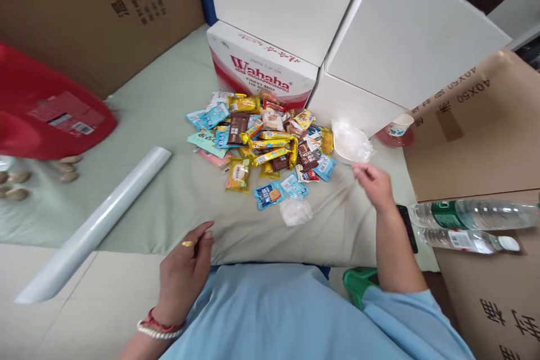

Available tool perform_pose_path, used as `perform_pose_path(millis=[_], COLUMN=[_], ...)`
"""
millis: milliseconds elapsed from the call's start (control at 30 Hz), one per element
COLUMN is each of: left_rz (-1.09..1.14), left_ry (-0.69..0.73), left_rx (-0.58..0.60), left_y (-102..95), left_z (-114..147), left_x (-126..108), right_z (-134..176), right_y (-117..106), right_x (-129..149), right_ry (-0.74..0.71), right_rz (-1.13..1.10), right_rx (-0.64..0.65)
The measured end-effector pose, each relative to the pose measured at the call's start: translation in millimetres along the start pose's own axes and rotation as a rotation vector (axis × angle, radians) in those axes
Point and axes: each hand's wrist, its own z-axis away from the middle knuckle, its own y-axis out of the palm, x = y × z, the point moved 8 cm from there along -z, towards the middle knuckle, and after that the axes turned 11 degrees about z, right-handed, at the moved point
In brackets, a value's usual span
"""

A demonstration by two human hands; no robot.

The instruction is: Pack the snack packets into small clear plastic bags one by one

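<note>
My left hand (185,270) is over the front edge of the cloth-covered table, with thumb and bent index finger close together and nothing visible between them. My right hand (375,183) is closed in a pinch at the near edge of a white container (343,158) that holds crumpled clear plastic bags (354,138). What its fingertips grip, if anything, is too small to make out. Between my hands and the boxes lies a heap of wrapped snacks (270,143) in yellow, brown, blue and red packets. Two blue packets (278,191) lie at its near side, touching a crumpled clear plastic bag (296,211).
Behind the heap stands a Wahaha carton (261,70) beneath white boxes (287,0). A silvery roll (101,219) and a red bag (50,107) are at left. To the right are a paper cup (399,125), a dark phone (408,230) and two plastic bottles (472,215).
</note>
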Motion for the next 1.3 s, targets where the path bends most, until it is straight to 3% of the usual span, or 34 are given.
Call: perform_pose_path(millis=[67, 133, 233, 300, 367, 433, 500, 600, 700, 1033, 1100, 1167, 1233, 1300], left_rz=[0.1, 0.219, 0.358, 0.447, 0.587, 0.777, 0.952, 1.066, 1.069, 1.141, 1.091, 0.966, 0.78, 0.595], left_ry=[0.031, 0.072, 0.096, 0.063, -0.037, -0.17, -0.275, -0.364, -0.42, -0.614, -0.583, -0.435, -0.155, 0.171], left_rx=[0.052, 0.137, 0.255, 0.31, 0.366, 0.436, 0.515, 0.563, 0.52, 0.532, 0.46, 0.369, 0.328, 0.375], left_y=[9.4, 24.9, 51.0, 67.4, 84.3, 102.6, 119.8, 133.9, 130.5, 103.5, 95.6, 82.0, 68.6, 66.9], left_z=[-6.9, -15.0, -24.1, -26.6, -25.3, -19.6, -11.8, -5.3, -7.0, -11.7, -16.5, -23.4, -27.3, -21.1], left_x=[-6.8, -18.2, -33.8, -39.4, -40.4, -41.3, -45.5, -47.8, -36.1, 7.6, 12.6, 9.8, -9.7, -42.2], right_z=[55.4, 95.8, 118.5, 116.9, 114.5, 118.1, 125.8, 136.2, 135.2, 136.7, 141.2, 144.9, 147.7, 149.4], right_y=[50.8, 89.8, 121.9, 125.3, 121.4, 123.8, 137.5, 162.3, 167.0, 142.1, 144.1, 147.8, 152.2, 157.0], right_x=[23.1, 38.0, 46.1, 46.8, 47.3, 52.4, 66.0, 91.9, 98.5, 59.1, 54.2, 48.9, 44.6, 44.0], right_ry=[-0.135, -0.225, -0.261, -0.188, -0.033, 0.142, 0.265, 0.331, 0.383, 0.645, 0.683, 0.724, 0.762, 0.786], right_rz=[-0.014, -0.018, 0.028, 0.024, -0.051, -0.188, -0.344, -0.517, -0.634, -0.856, -0.935, -1.02, -1.091, -1.143], right_rx=[0.229, 0.358, 0.344, 0.23, 0.103, 0.055, 0.116, 0.278, 0.306, 0.362, 0.347, 0.322, 0.299, 0.303])
